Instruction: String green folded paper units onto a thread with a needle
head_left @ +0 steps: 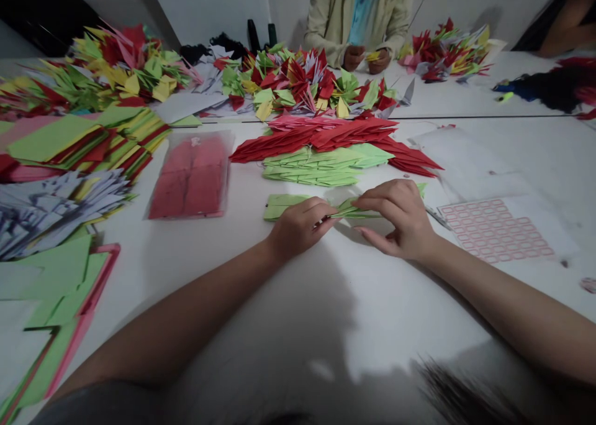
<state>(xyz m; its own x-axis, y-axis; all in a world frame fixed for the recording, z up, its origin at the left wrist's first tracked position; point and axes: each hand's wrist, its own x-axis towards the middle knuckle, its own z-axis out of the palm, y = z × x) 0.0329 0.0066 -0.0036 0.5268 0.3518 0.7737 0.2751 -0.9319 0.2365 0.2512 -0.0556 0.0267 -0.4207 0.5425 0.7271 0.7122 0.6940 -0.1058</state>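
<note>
A strip of folded green paper [285, 205] lies on the white table in front of me, partly covered by my hands. My left hand [303, 223] pinches it near the middle, thumb and fingers together. Just to the right, my right hand [395, 217] rests its fingertips on the same paper, its thumb held apart and its fingers stretched. Right behind the strip lies a bundle of folded green paper pieces [321, 166]. Longer red folded paper bundles [344, 134] lie behind that.
A clear bag of red folded paper [189, 175] lies to the left, beside stacked colored sheets [60, 282]. A label sheet [496, 231] lies at right. Heaps of folded paper [298, 80] line the back, where another person's hands [367, 58] hold something yellow.
</note>
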